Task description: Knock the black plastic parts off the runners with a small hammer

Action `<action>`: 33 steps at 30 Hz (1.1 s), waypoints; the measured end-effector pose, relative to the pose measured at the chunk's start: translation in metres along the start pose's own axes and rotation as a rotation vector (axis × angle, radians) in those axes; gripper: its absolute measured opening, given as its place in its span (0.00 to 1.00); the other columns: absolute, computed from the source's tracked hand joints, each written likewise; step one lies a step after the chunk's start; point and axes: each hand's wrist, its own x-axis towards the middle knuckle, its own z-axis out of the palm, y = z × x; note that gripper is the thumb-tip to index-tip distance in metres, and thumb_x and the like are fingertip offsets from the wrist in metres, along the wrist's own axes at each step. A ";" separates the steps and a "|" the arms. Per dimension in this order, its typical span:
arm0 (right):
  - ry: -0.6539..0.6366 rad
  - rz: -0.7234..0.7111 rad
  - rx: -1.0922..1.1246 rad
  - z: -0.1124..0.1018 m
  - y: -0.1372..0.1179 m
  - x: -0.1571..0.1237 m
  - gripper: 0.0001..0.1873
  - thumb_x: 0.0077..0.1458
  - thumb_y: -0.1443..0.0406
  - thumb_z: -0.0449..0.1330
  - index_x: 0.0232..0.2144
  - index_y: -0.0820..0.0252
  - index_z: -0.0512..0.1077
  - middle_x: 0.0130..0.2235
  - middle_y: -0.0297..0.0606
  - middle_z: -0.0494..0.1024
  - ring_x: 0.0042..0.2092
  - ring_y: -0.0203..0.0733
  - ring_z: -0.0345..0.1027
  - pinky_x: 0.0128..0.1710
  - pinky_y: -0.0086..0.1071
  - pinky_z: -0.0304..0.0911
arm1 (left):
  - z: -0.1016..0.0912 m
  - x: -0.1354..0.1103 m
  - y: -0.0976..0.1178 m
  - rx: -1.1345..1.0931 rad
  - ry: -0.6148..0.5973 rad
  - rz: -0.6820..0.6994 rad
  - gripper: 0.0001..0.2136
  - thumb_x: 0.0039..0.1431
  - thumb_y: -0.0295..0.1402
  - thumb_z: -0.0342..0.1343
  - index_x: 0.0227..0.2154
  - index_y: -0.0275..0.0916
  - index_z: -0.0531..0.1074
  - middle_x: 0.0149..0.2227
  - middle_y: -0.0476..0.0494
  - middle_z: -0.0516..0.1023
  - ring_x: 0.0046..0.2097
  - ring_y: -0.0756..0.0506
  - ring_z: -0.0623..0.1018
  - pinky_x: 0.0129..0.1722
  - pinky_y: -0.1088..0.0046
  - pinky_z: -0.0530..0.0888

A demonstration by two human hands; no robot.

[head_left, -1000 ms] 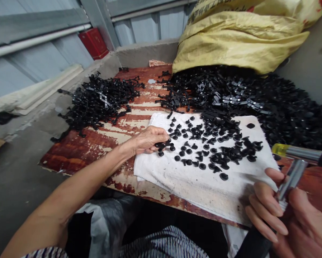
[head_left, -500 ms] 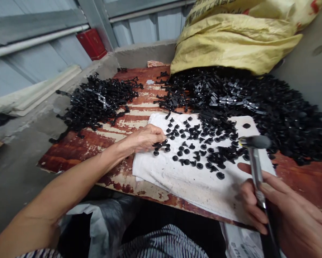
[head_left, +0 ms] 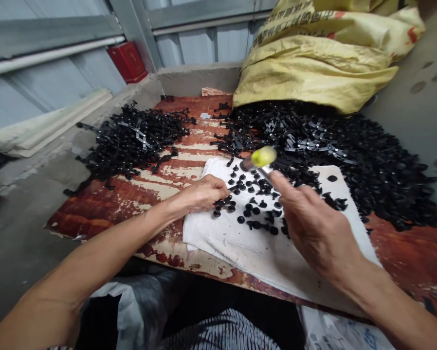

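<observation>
My left hand [head_left: 208, 193] is closed on a small black jointed part [head_left: 224, 206] with round feet, low over the left side of a white cloth [head_left: 236, 255]. In my right hand [head_left: 313, 218] is a hammer [head_left: 264, 156] with a yellow face and a dark face, its head raised above the cloth to the right of my left hand. The hammer is slightly blurred, and my fingers hide most of its handle. Many small black round-based pieces [head_left: 255, 210] lie scattered on the cloth between my hands, some hidden behind my right hand.
A heap of black jointed parts [head_left: 131, 141] lies on the left of the worn red-brown board [head_left: 105, 204]. A larger heap [head_left: 390, 170] spreads at the right, below a yellow woven sack [head_left: 313, 73]. A red box [head_left: 127, 62] sits in the back corner.
My right hand has swung the hammer from the right edge of the cloth leftward and up, close to my left hand. My left hand keeps nearly the same place and hold.
</observation>
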 end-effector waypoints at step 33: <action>-0.011 0.465 0.639 -0.009 -0.009 -0.034 0.22 0.58 0.59 0.59 0.54 0.55 0.73 0.25 0.32 0.75 0.23 0.38 0.67 0.23 0.32 0.68 | 0.006 -0.025 0.003 -0.811 0.042 -0.196 0.10 0.57 0.19 0.56 0.26 0.36 0.63 0.21 0.50 0.72 0.18 0.51 0.73 0.15 0.77 0.69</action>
